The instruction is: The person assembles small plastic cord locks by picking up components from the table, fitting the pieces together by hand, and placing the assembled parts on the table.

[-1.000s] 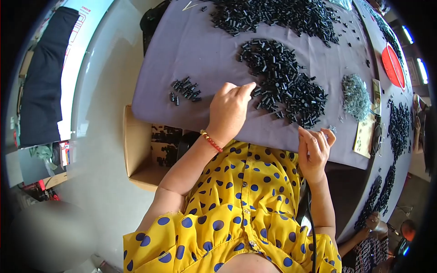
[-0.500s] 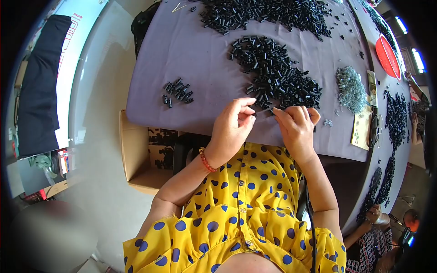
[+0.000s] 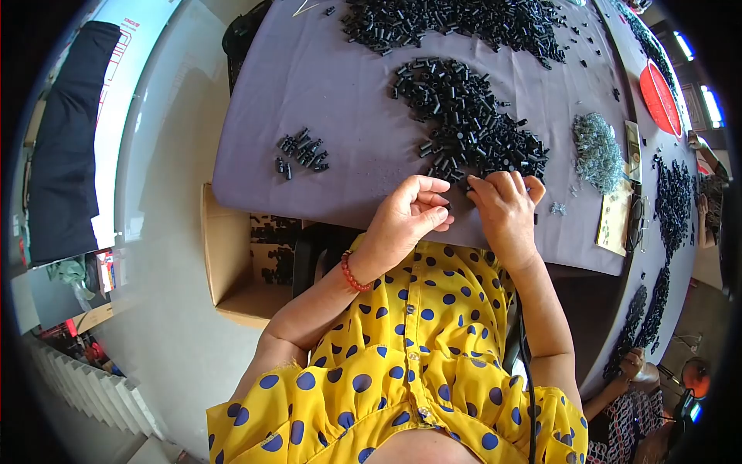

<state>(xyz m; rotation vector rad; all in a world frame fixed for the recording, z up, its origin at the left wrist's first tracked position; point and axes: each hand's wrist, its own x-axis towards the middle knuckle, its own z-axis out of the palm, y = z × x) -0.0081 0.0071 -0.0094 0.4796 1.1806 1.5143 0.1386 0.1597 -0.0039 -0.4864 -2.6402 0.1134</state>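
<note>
My left hand (image 3: 407, 216), with a red bead bracelet at its wrist, is closed over the table's near edge; a small dark piece shows at its fingertips. Just to the right, my right hand (image 3: 506, 209) has its fingers pinched on a small black piece beside the near end of a pile of short black cylinders (image 3: 471, 124). The two hands are close but apart. A small group of the same cylinders (image 3: 304, 151) lies on the purple-grey cloth (image 3: 348, 93) at the left. Clear small parts (image 3: 597, 153) are heaped at the right.
A larger black pile (image 3: 456, 23) lies at the far side. An open cardboard box (image 3: 232, 263) stands below the table's left edge. Glasses (image 3: 635, 220), a yellowish card (image 3: 614, 220) and a red basket (image 3: 659, 97) are at the right. A co-worker's hand (image 3: 632, 363) is at lower right.
From one second ago, my left hand has come back from the pile toward me and my right hand has moved left beside it. Over the last half second both moved only slightly.
</note>
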